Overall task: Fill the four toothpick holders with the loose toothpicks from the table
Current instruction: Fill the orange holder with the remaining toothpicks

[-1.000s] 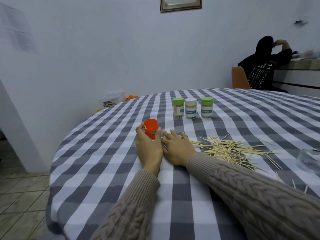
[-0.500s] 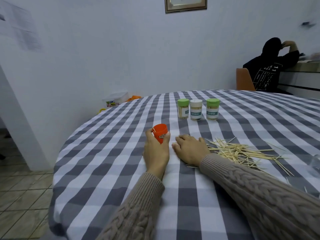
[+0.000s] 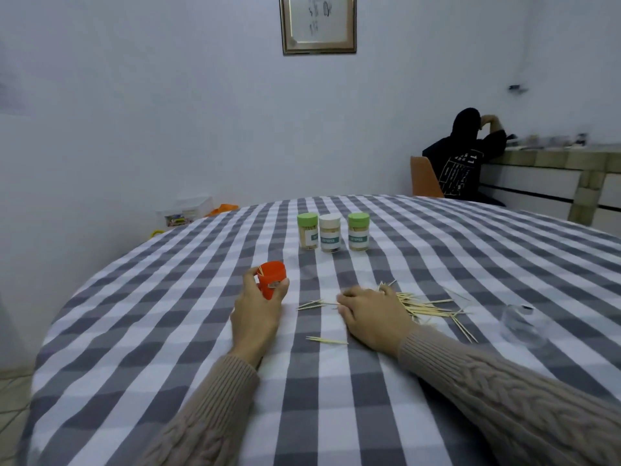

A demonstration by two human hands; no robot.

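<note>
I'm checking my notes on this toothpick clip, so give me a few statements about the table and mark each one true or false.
1. The left hand grips the orange holder. True.
2. Three capped holders stand in a row behind the hands. True: a green-capped holder, a white-capped holder and a second green-capped holder.
3. The right hand is lifted high above the table. False: it rests on the checked tablecloth at the edge of the toothpick pile.
4. All loose toothpicks are already in the holders. False: many lie on the cloth.
5. The orange holder stands in the row with the others. False: it is apart, nearer the person.
</note>
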